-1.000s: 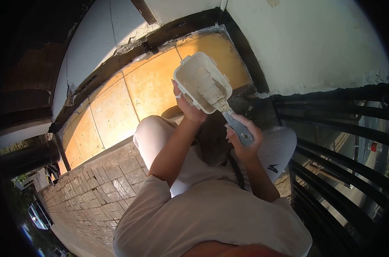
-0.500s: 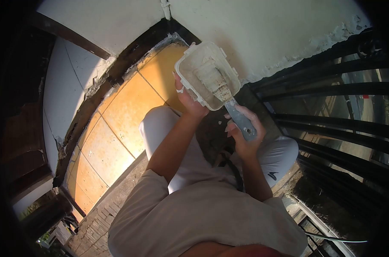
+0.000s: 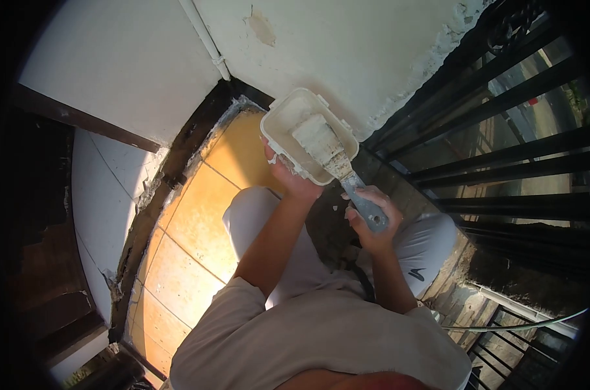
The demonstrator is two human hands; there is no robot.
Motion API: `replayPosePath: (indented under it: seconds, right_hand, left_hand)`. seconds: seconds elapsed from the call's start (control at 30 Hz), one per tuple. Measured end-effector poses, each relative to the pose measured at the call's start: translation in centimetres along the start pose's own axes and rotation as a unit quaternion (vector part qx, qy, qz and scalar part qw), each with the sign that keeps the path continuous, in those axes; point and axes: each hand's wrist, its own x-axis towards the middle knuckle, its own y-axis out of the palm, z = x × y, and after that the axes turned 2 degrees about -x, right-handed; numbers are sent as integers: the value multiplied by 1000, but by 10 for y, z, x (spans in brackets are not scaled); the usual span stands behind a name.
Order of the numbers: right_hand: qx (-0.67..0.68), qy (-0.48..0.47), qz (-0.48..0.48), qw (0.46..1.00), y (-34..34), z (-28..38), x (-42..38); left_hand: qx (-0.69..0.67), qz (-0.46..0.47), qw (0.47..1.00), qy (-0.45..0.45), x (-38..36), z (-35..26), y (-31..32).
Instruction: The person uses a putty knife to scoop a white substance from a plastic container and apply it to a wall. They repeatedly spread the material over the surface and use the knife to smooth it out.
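My left hand [image 3: 291, 175] holds a white plastic tub [image 3: 276, 133] from its left side and below, with the open top tilted toward me. White paste coats the inside of the tub. My right hand [image 3: 380, 224] is wrapped around the grey handle of a putty knife [image 3: 366, 207]. The knife's blade reaches into the tub and carries a broad layer of white paste, with crusted residue near the handle. Both hands have white smears on the fingers.
Sunlit orange floor tiles [image 3: 191, 240] lie to the left. A white wall [image 3: 347, 58] with chipped lower plaster stands ahead, with a thin white pipe [image 3: 206, 39] in the corner. Black metal railings [image 3: 503, 169] run along the right. My bent knees flank the tub.
The putty knife's blade now shows a thicker, wider load of white paste. The camera view has shifted, so tub and hands appear slightly lower; both hands keep their holds.
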Motion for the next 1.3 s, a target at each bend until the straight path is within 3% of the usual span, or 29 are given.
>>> replayPosePath:
  seconds: [0.03, 0.13, 0.23, 0.33, 0.43, 0.53, 0.7, 0.83, 0.93, 0.97, 1.1, 1.2, 1.3]
  right_hand:
    - [-10, -11, 2, 1000, 2, 1, 2]
    - [-21, -21, 5, 1000, 10, 5, 6]
    - [4, -69, 19, 997, 18, 6, 14]
    - [50, -67, 57, 995, 29, 16, 23]
    - [84, -59, 96, 990, 33, 17, 34]
    - [0, -30, 83, 996, 39, 17, 44]
    - [6, -20, 50, 999, 47, 21, 66]
    - [44, 70, 21, 996, 57, 29, 94]
    - [-35, 73, 3, 997, 65, 38, 116]
    - [-68, 25, 1, 997, 66, 32, 122]
    - [-120, 72, 51, 989, 72, 13, 141]
    - [-126, -12, 46, 991, 80, -5, 147]
    - [-294, -110, 53, 948, 73, 0, 156]
  left_hand:
    - [-11, 14, 1000, -3, 1, -3, 2]
    - [6, -90, 995, 40, 0, -11, 3]
    - [8, -135, 986, 96, 2, -22, 9]
    - [34, -128, 983, 128, 4, -32, 11]
    - [-23, -105, 989, 104, 9, -42, 8]
    - [-16, -118, 986, 115, 15, -45, 4]
    - [-17, -150, 982, 118, 23, -49, 0]
    - [-31, -174, 980, 87, 26, -55, 0]
    - [-21, -160, 982, 95, 29, -54, 1]
    - [-24, -158, 983, 94, 30, -55, 1]
    - [-30, -161, 982, 98, 31, -58, 2]
    - [-40, -163, 980, 104, 31, -63, 10]
    - [-47, -163, 980, 107, 30, -64, 8]
